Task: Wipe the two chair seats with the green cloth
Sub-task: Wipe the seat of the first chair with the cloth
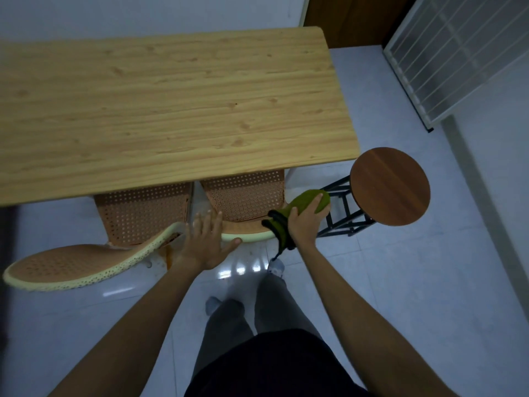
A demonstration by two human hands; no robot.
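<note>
Two orange perforated chairs are tucked under a wooden table (171,110). The right chair's seat (246,196) shows between table edge and its pale backrest rim. The left chair's seat (140,213) lies beside it, and its backrest (74,265) curves out to the left. My right hand (305,222) grips the green cloth (306,200) at the right edge of the right seat, and a dark-edged part of the cloth hangs below the hand. My left hand (209,239) rests with fingers spread on the right chair's backrest rim, holding nothing.
A round wooden stool (390,186) on a black metal frame stands just right of the cloth. A white wire rack (458,58) leans at the far right. Glossy floor tiles (429,282) surround my legs and feet.
</note>
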